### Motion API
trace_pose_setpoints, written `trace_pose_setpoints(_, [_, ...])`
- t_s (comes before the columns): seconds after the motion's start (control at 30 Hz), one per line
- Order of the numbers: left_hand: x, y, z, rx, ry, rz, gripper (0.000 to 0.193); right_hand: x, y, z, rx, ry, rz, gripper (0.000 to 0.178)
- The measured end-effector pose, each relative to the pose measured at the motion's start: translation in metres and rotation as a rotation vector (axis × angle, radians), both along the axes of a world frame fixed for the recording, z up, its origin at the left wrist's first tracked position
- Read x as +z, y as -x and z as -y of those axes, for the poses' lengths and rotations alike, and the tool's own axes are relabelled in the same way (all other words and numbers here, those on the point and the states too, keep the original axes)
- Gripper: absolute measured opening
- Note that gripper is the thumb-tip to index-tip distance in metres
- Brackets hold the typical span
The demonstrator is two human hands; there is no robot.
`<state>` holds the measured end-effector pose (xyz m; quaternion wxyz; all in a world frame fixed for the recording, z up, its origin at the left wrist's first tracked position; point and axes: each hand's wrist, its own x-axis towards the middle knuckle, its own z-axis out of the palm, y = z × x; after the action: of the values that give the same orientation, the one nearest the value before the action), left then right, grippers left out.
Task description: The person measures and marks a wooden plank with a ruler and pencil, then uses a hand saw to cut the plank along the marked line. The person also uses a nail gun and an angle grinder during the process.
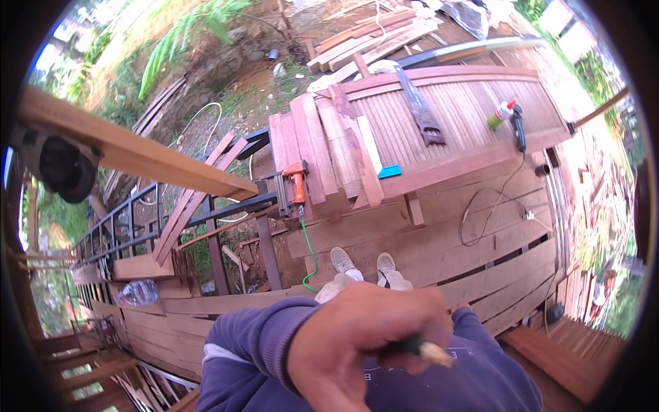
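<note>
Close in front of the body, at the lower centre, the left hand (371,323) is curled into a loose fist around a pencil-like stick (435,353), slightly blurred. Its long axis runs left to right with a slight downward slant; the pale, wood-coloured end juts from the fingers toward the person's right, and the dark part sits within the grip. Just beyond, a sliver of the right hand (458,307) shows past the left; whether it holds anything cannot be told. Next come pale shoes (342,259) on a plank deck (364,237). Farther out, an orange nail gun (296,180) with a green hose (315,257) lies left of a slatted wooden panel (473,89) bearing a square (371,145), a handsaw (416,99) and a green bottle (495,121). Farthest lies stacked timber (377,38).
</note>
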<state>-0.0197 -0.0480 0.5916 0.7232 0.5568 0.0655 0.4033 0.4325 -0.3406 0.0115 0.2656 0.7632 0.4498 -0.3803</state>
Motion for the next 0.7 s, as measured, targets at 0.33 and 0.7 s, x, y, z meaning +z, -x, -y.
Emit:
trace_pose_setpoints(0.33, [-0.011,0.005,-0.005,-0.002,-0.115,0.009,0.073,0.002,0.063,0.009,-0.587,-0.247,-0.285,0.029])
trace_pose_setpoints(0.7, [-0.037,-0.016,-0.009,-0.277,0.121,-0.247,0.057,0.129,0.106,-0.084,-0.5,-0.337,-0.273,0.028])
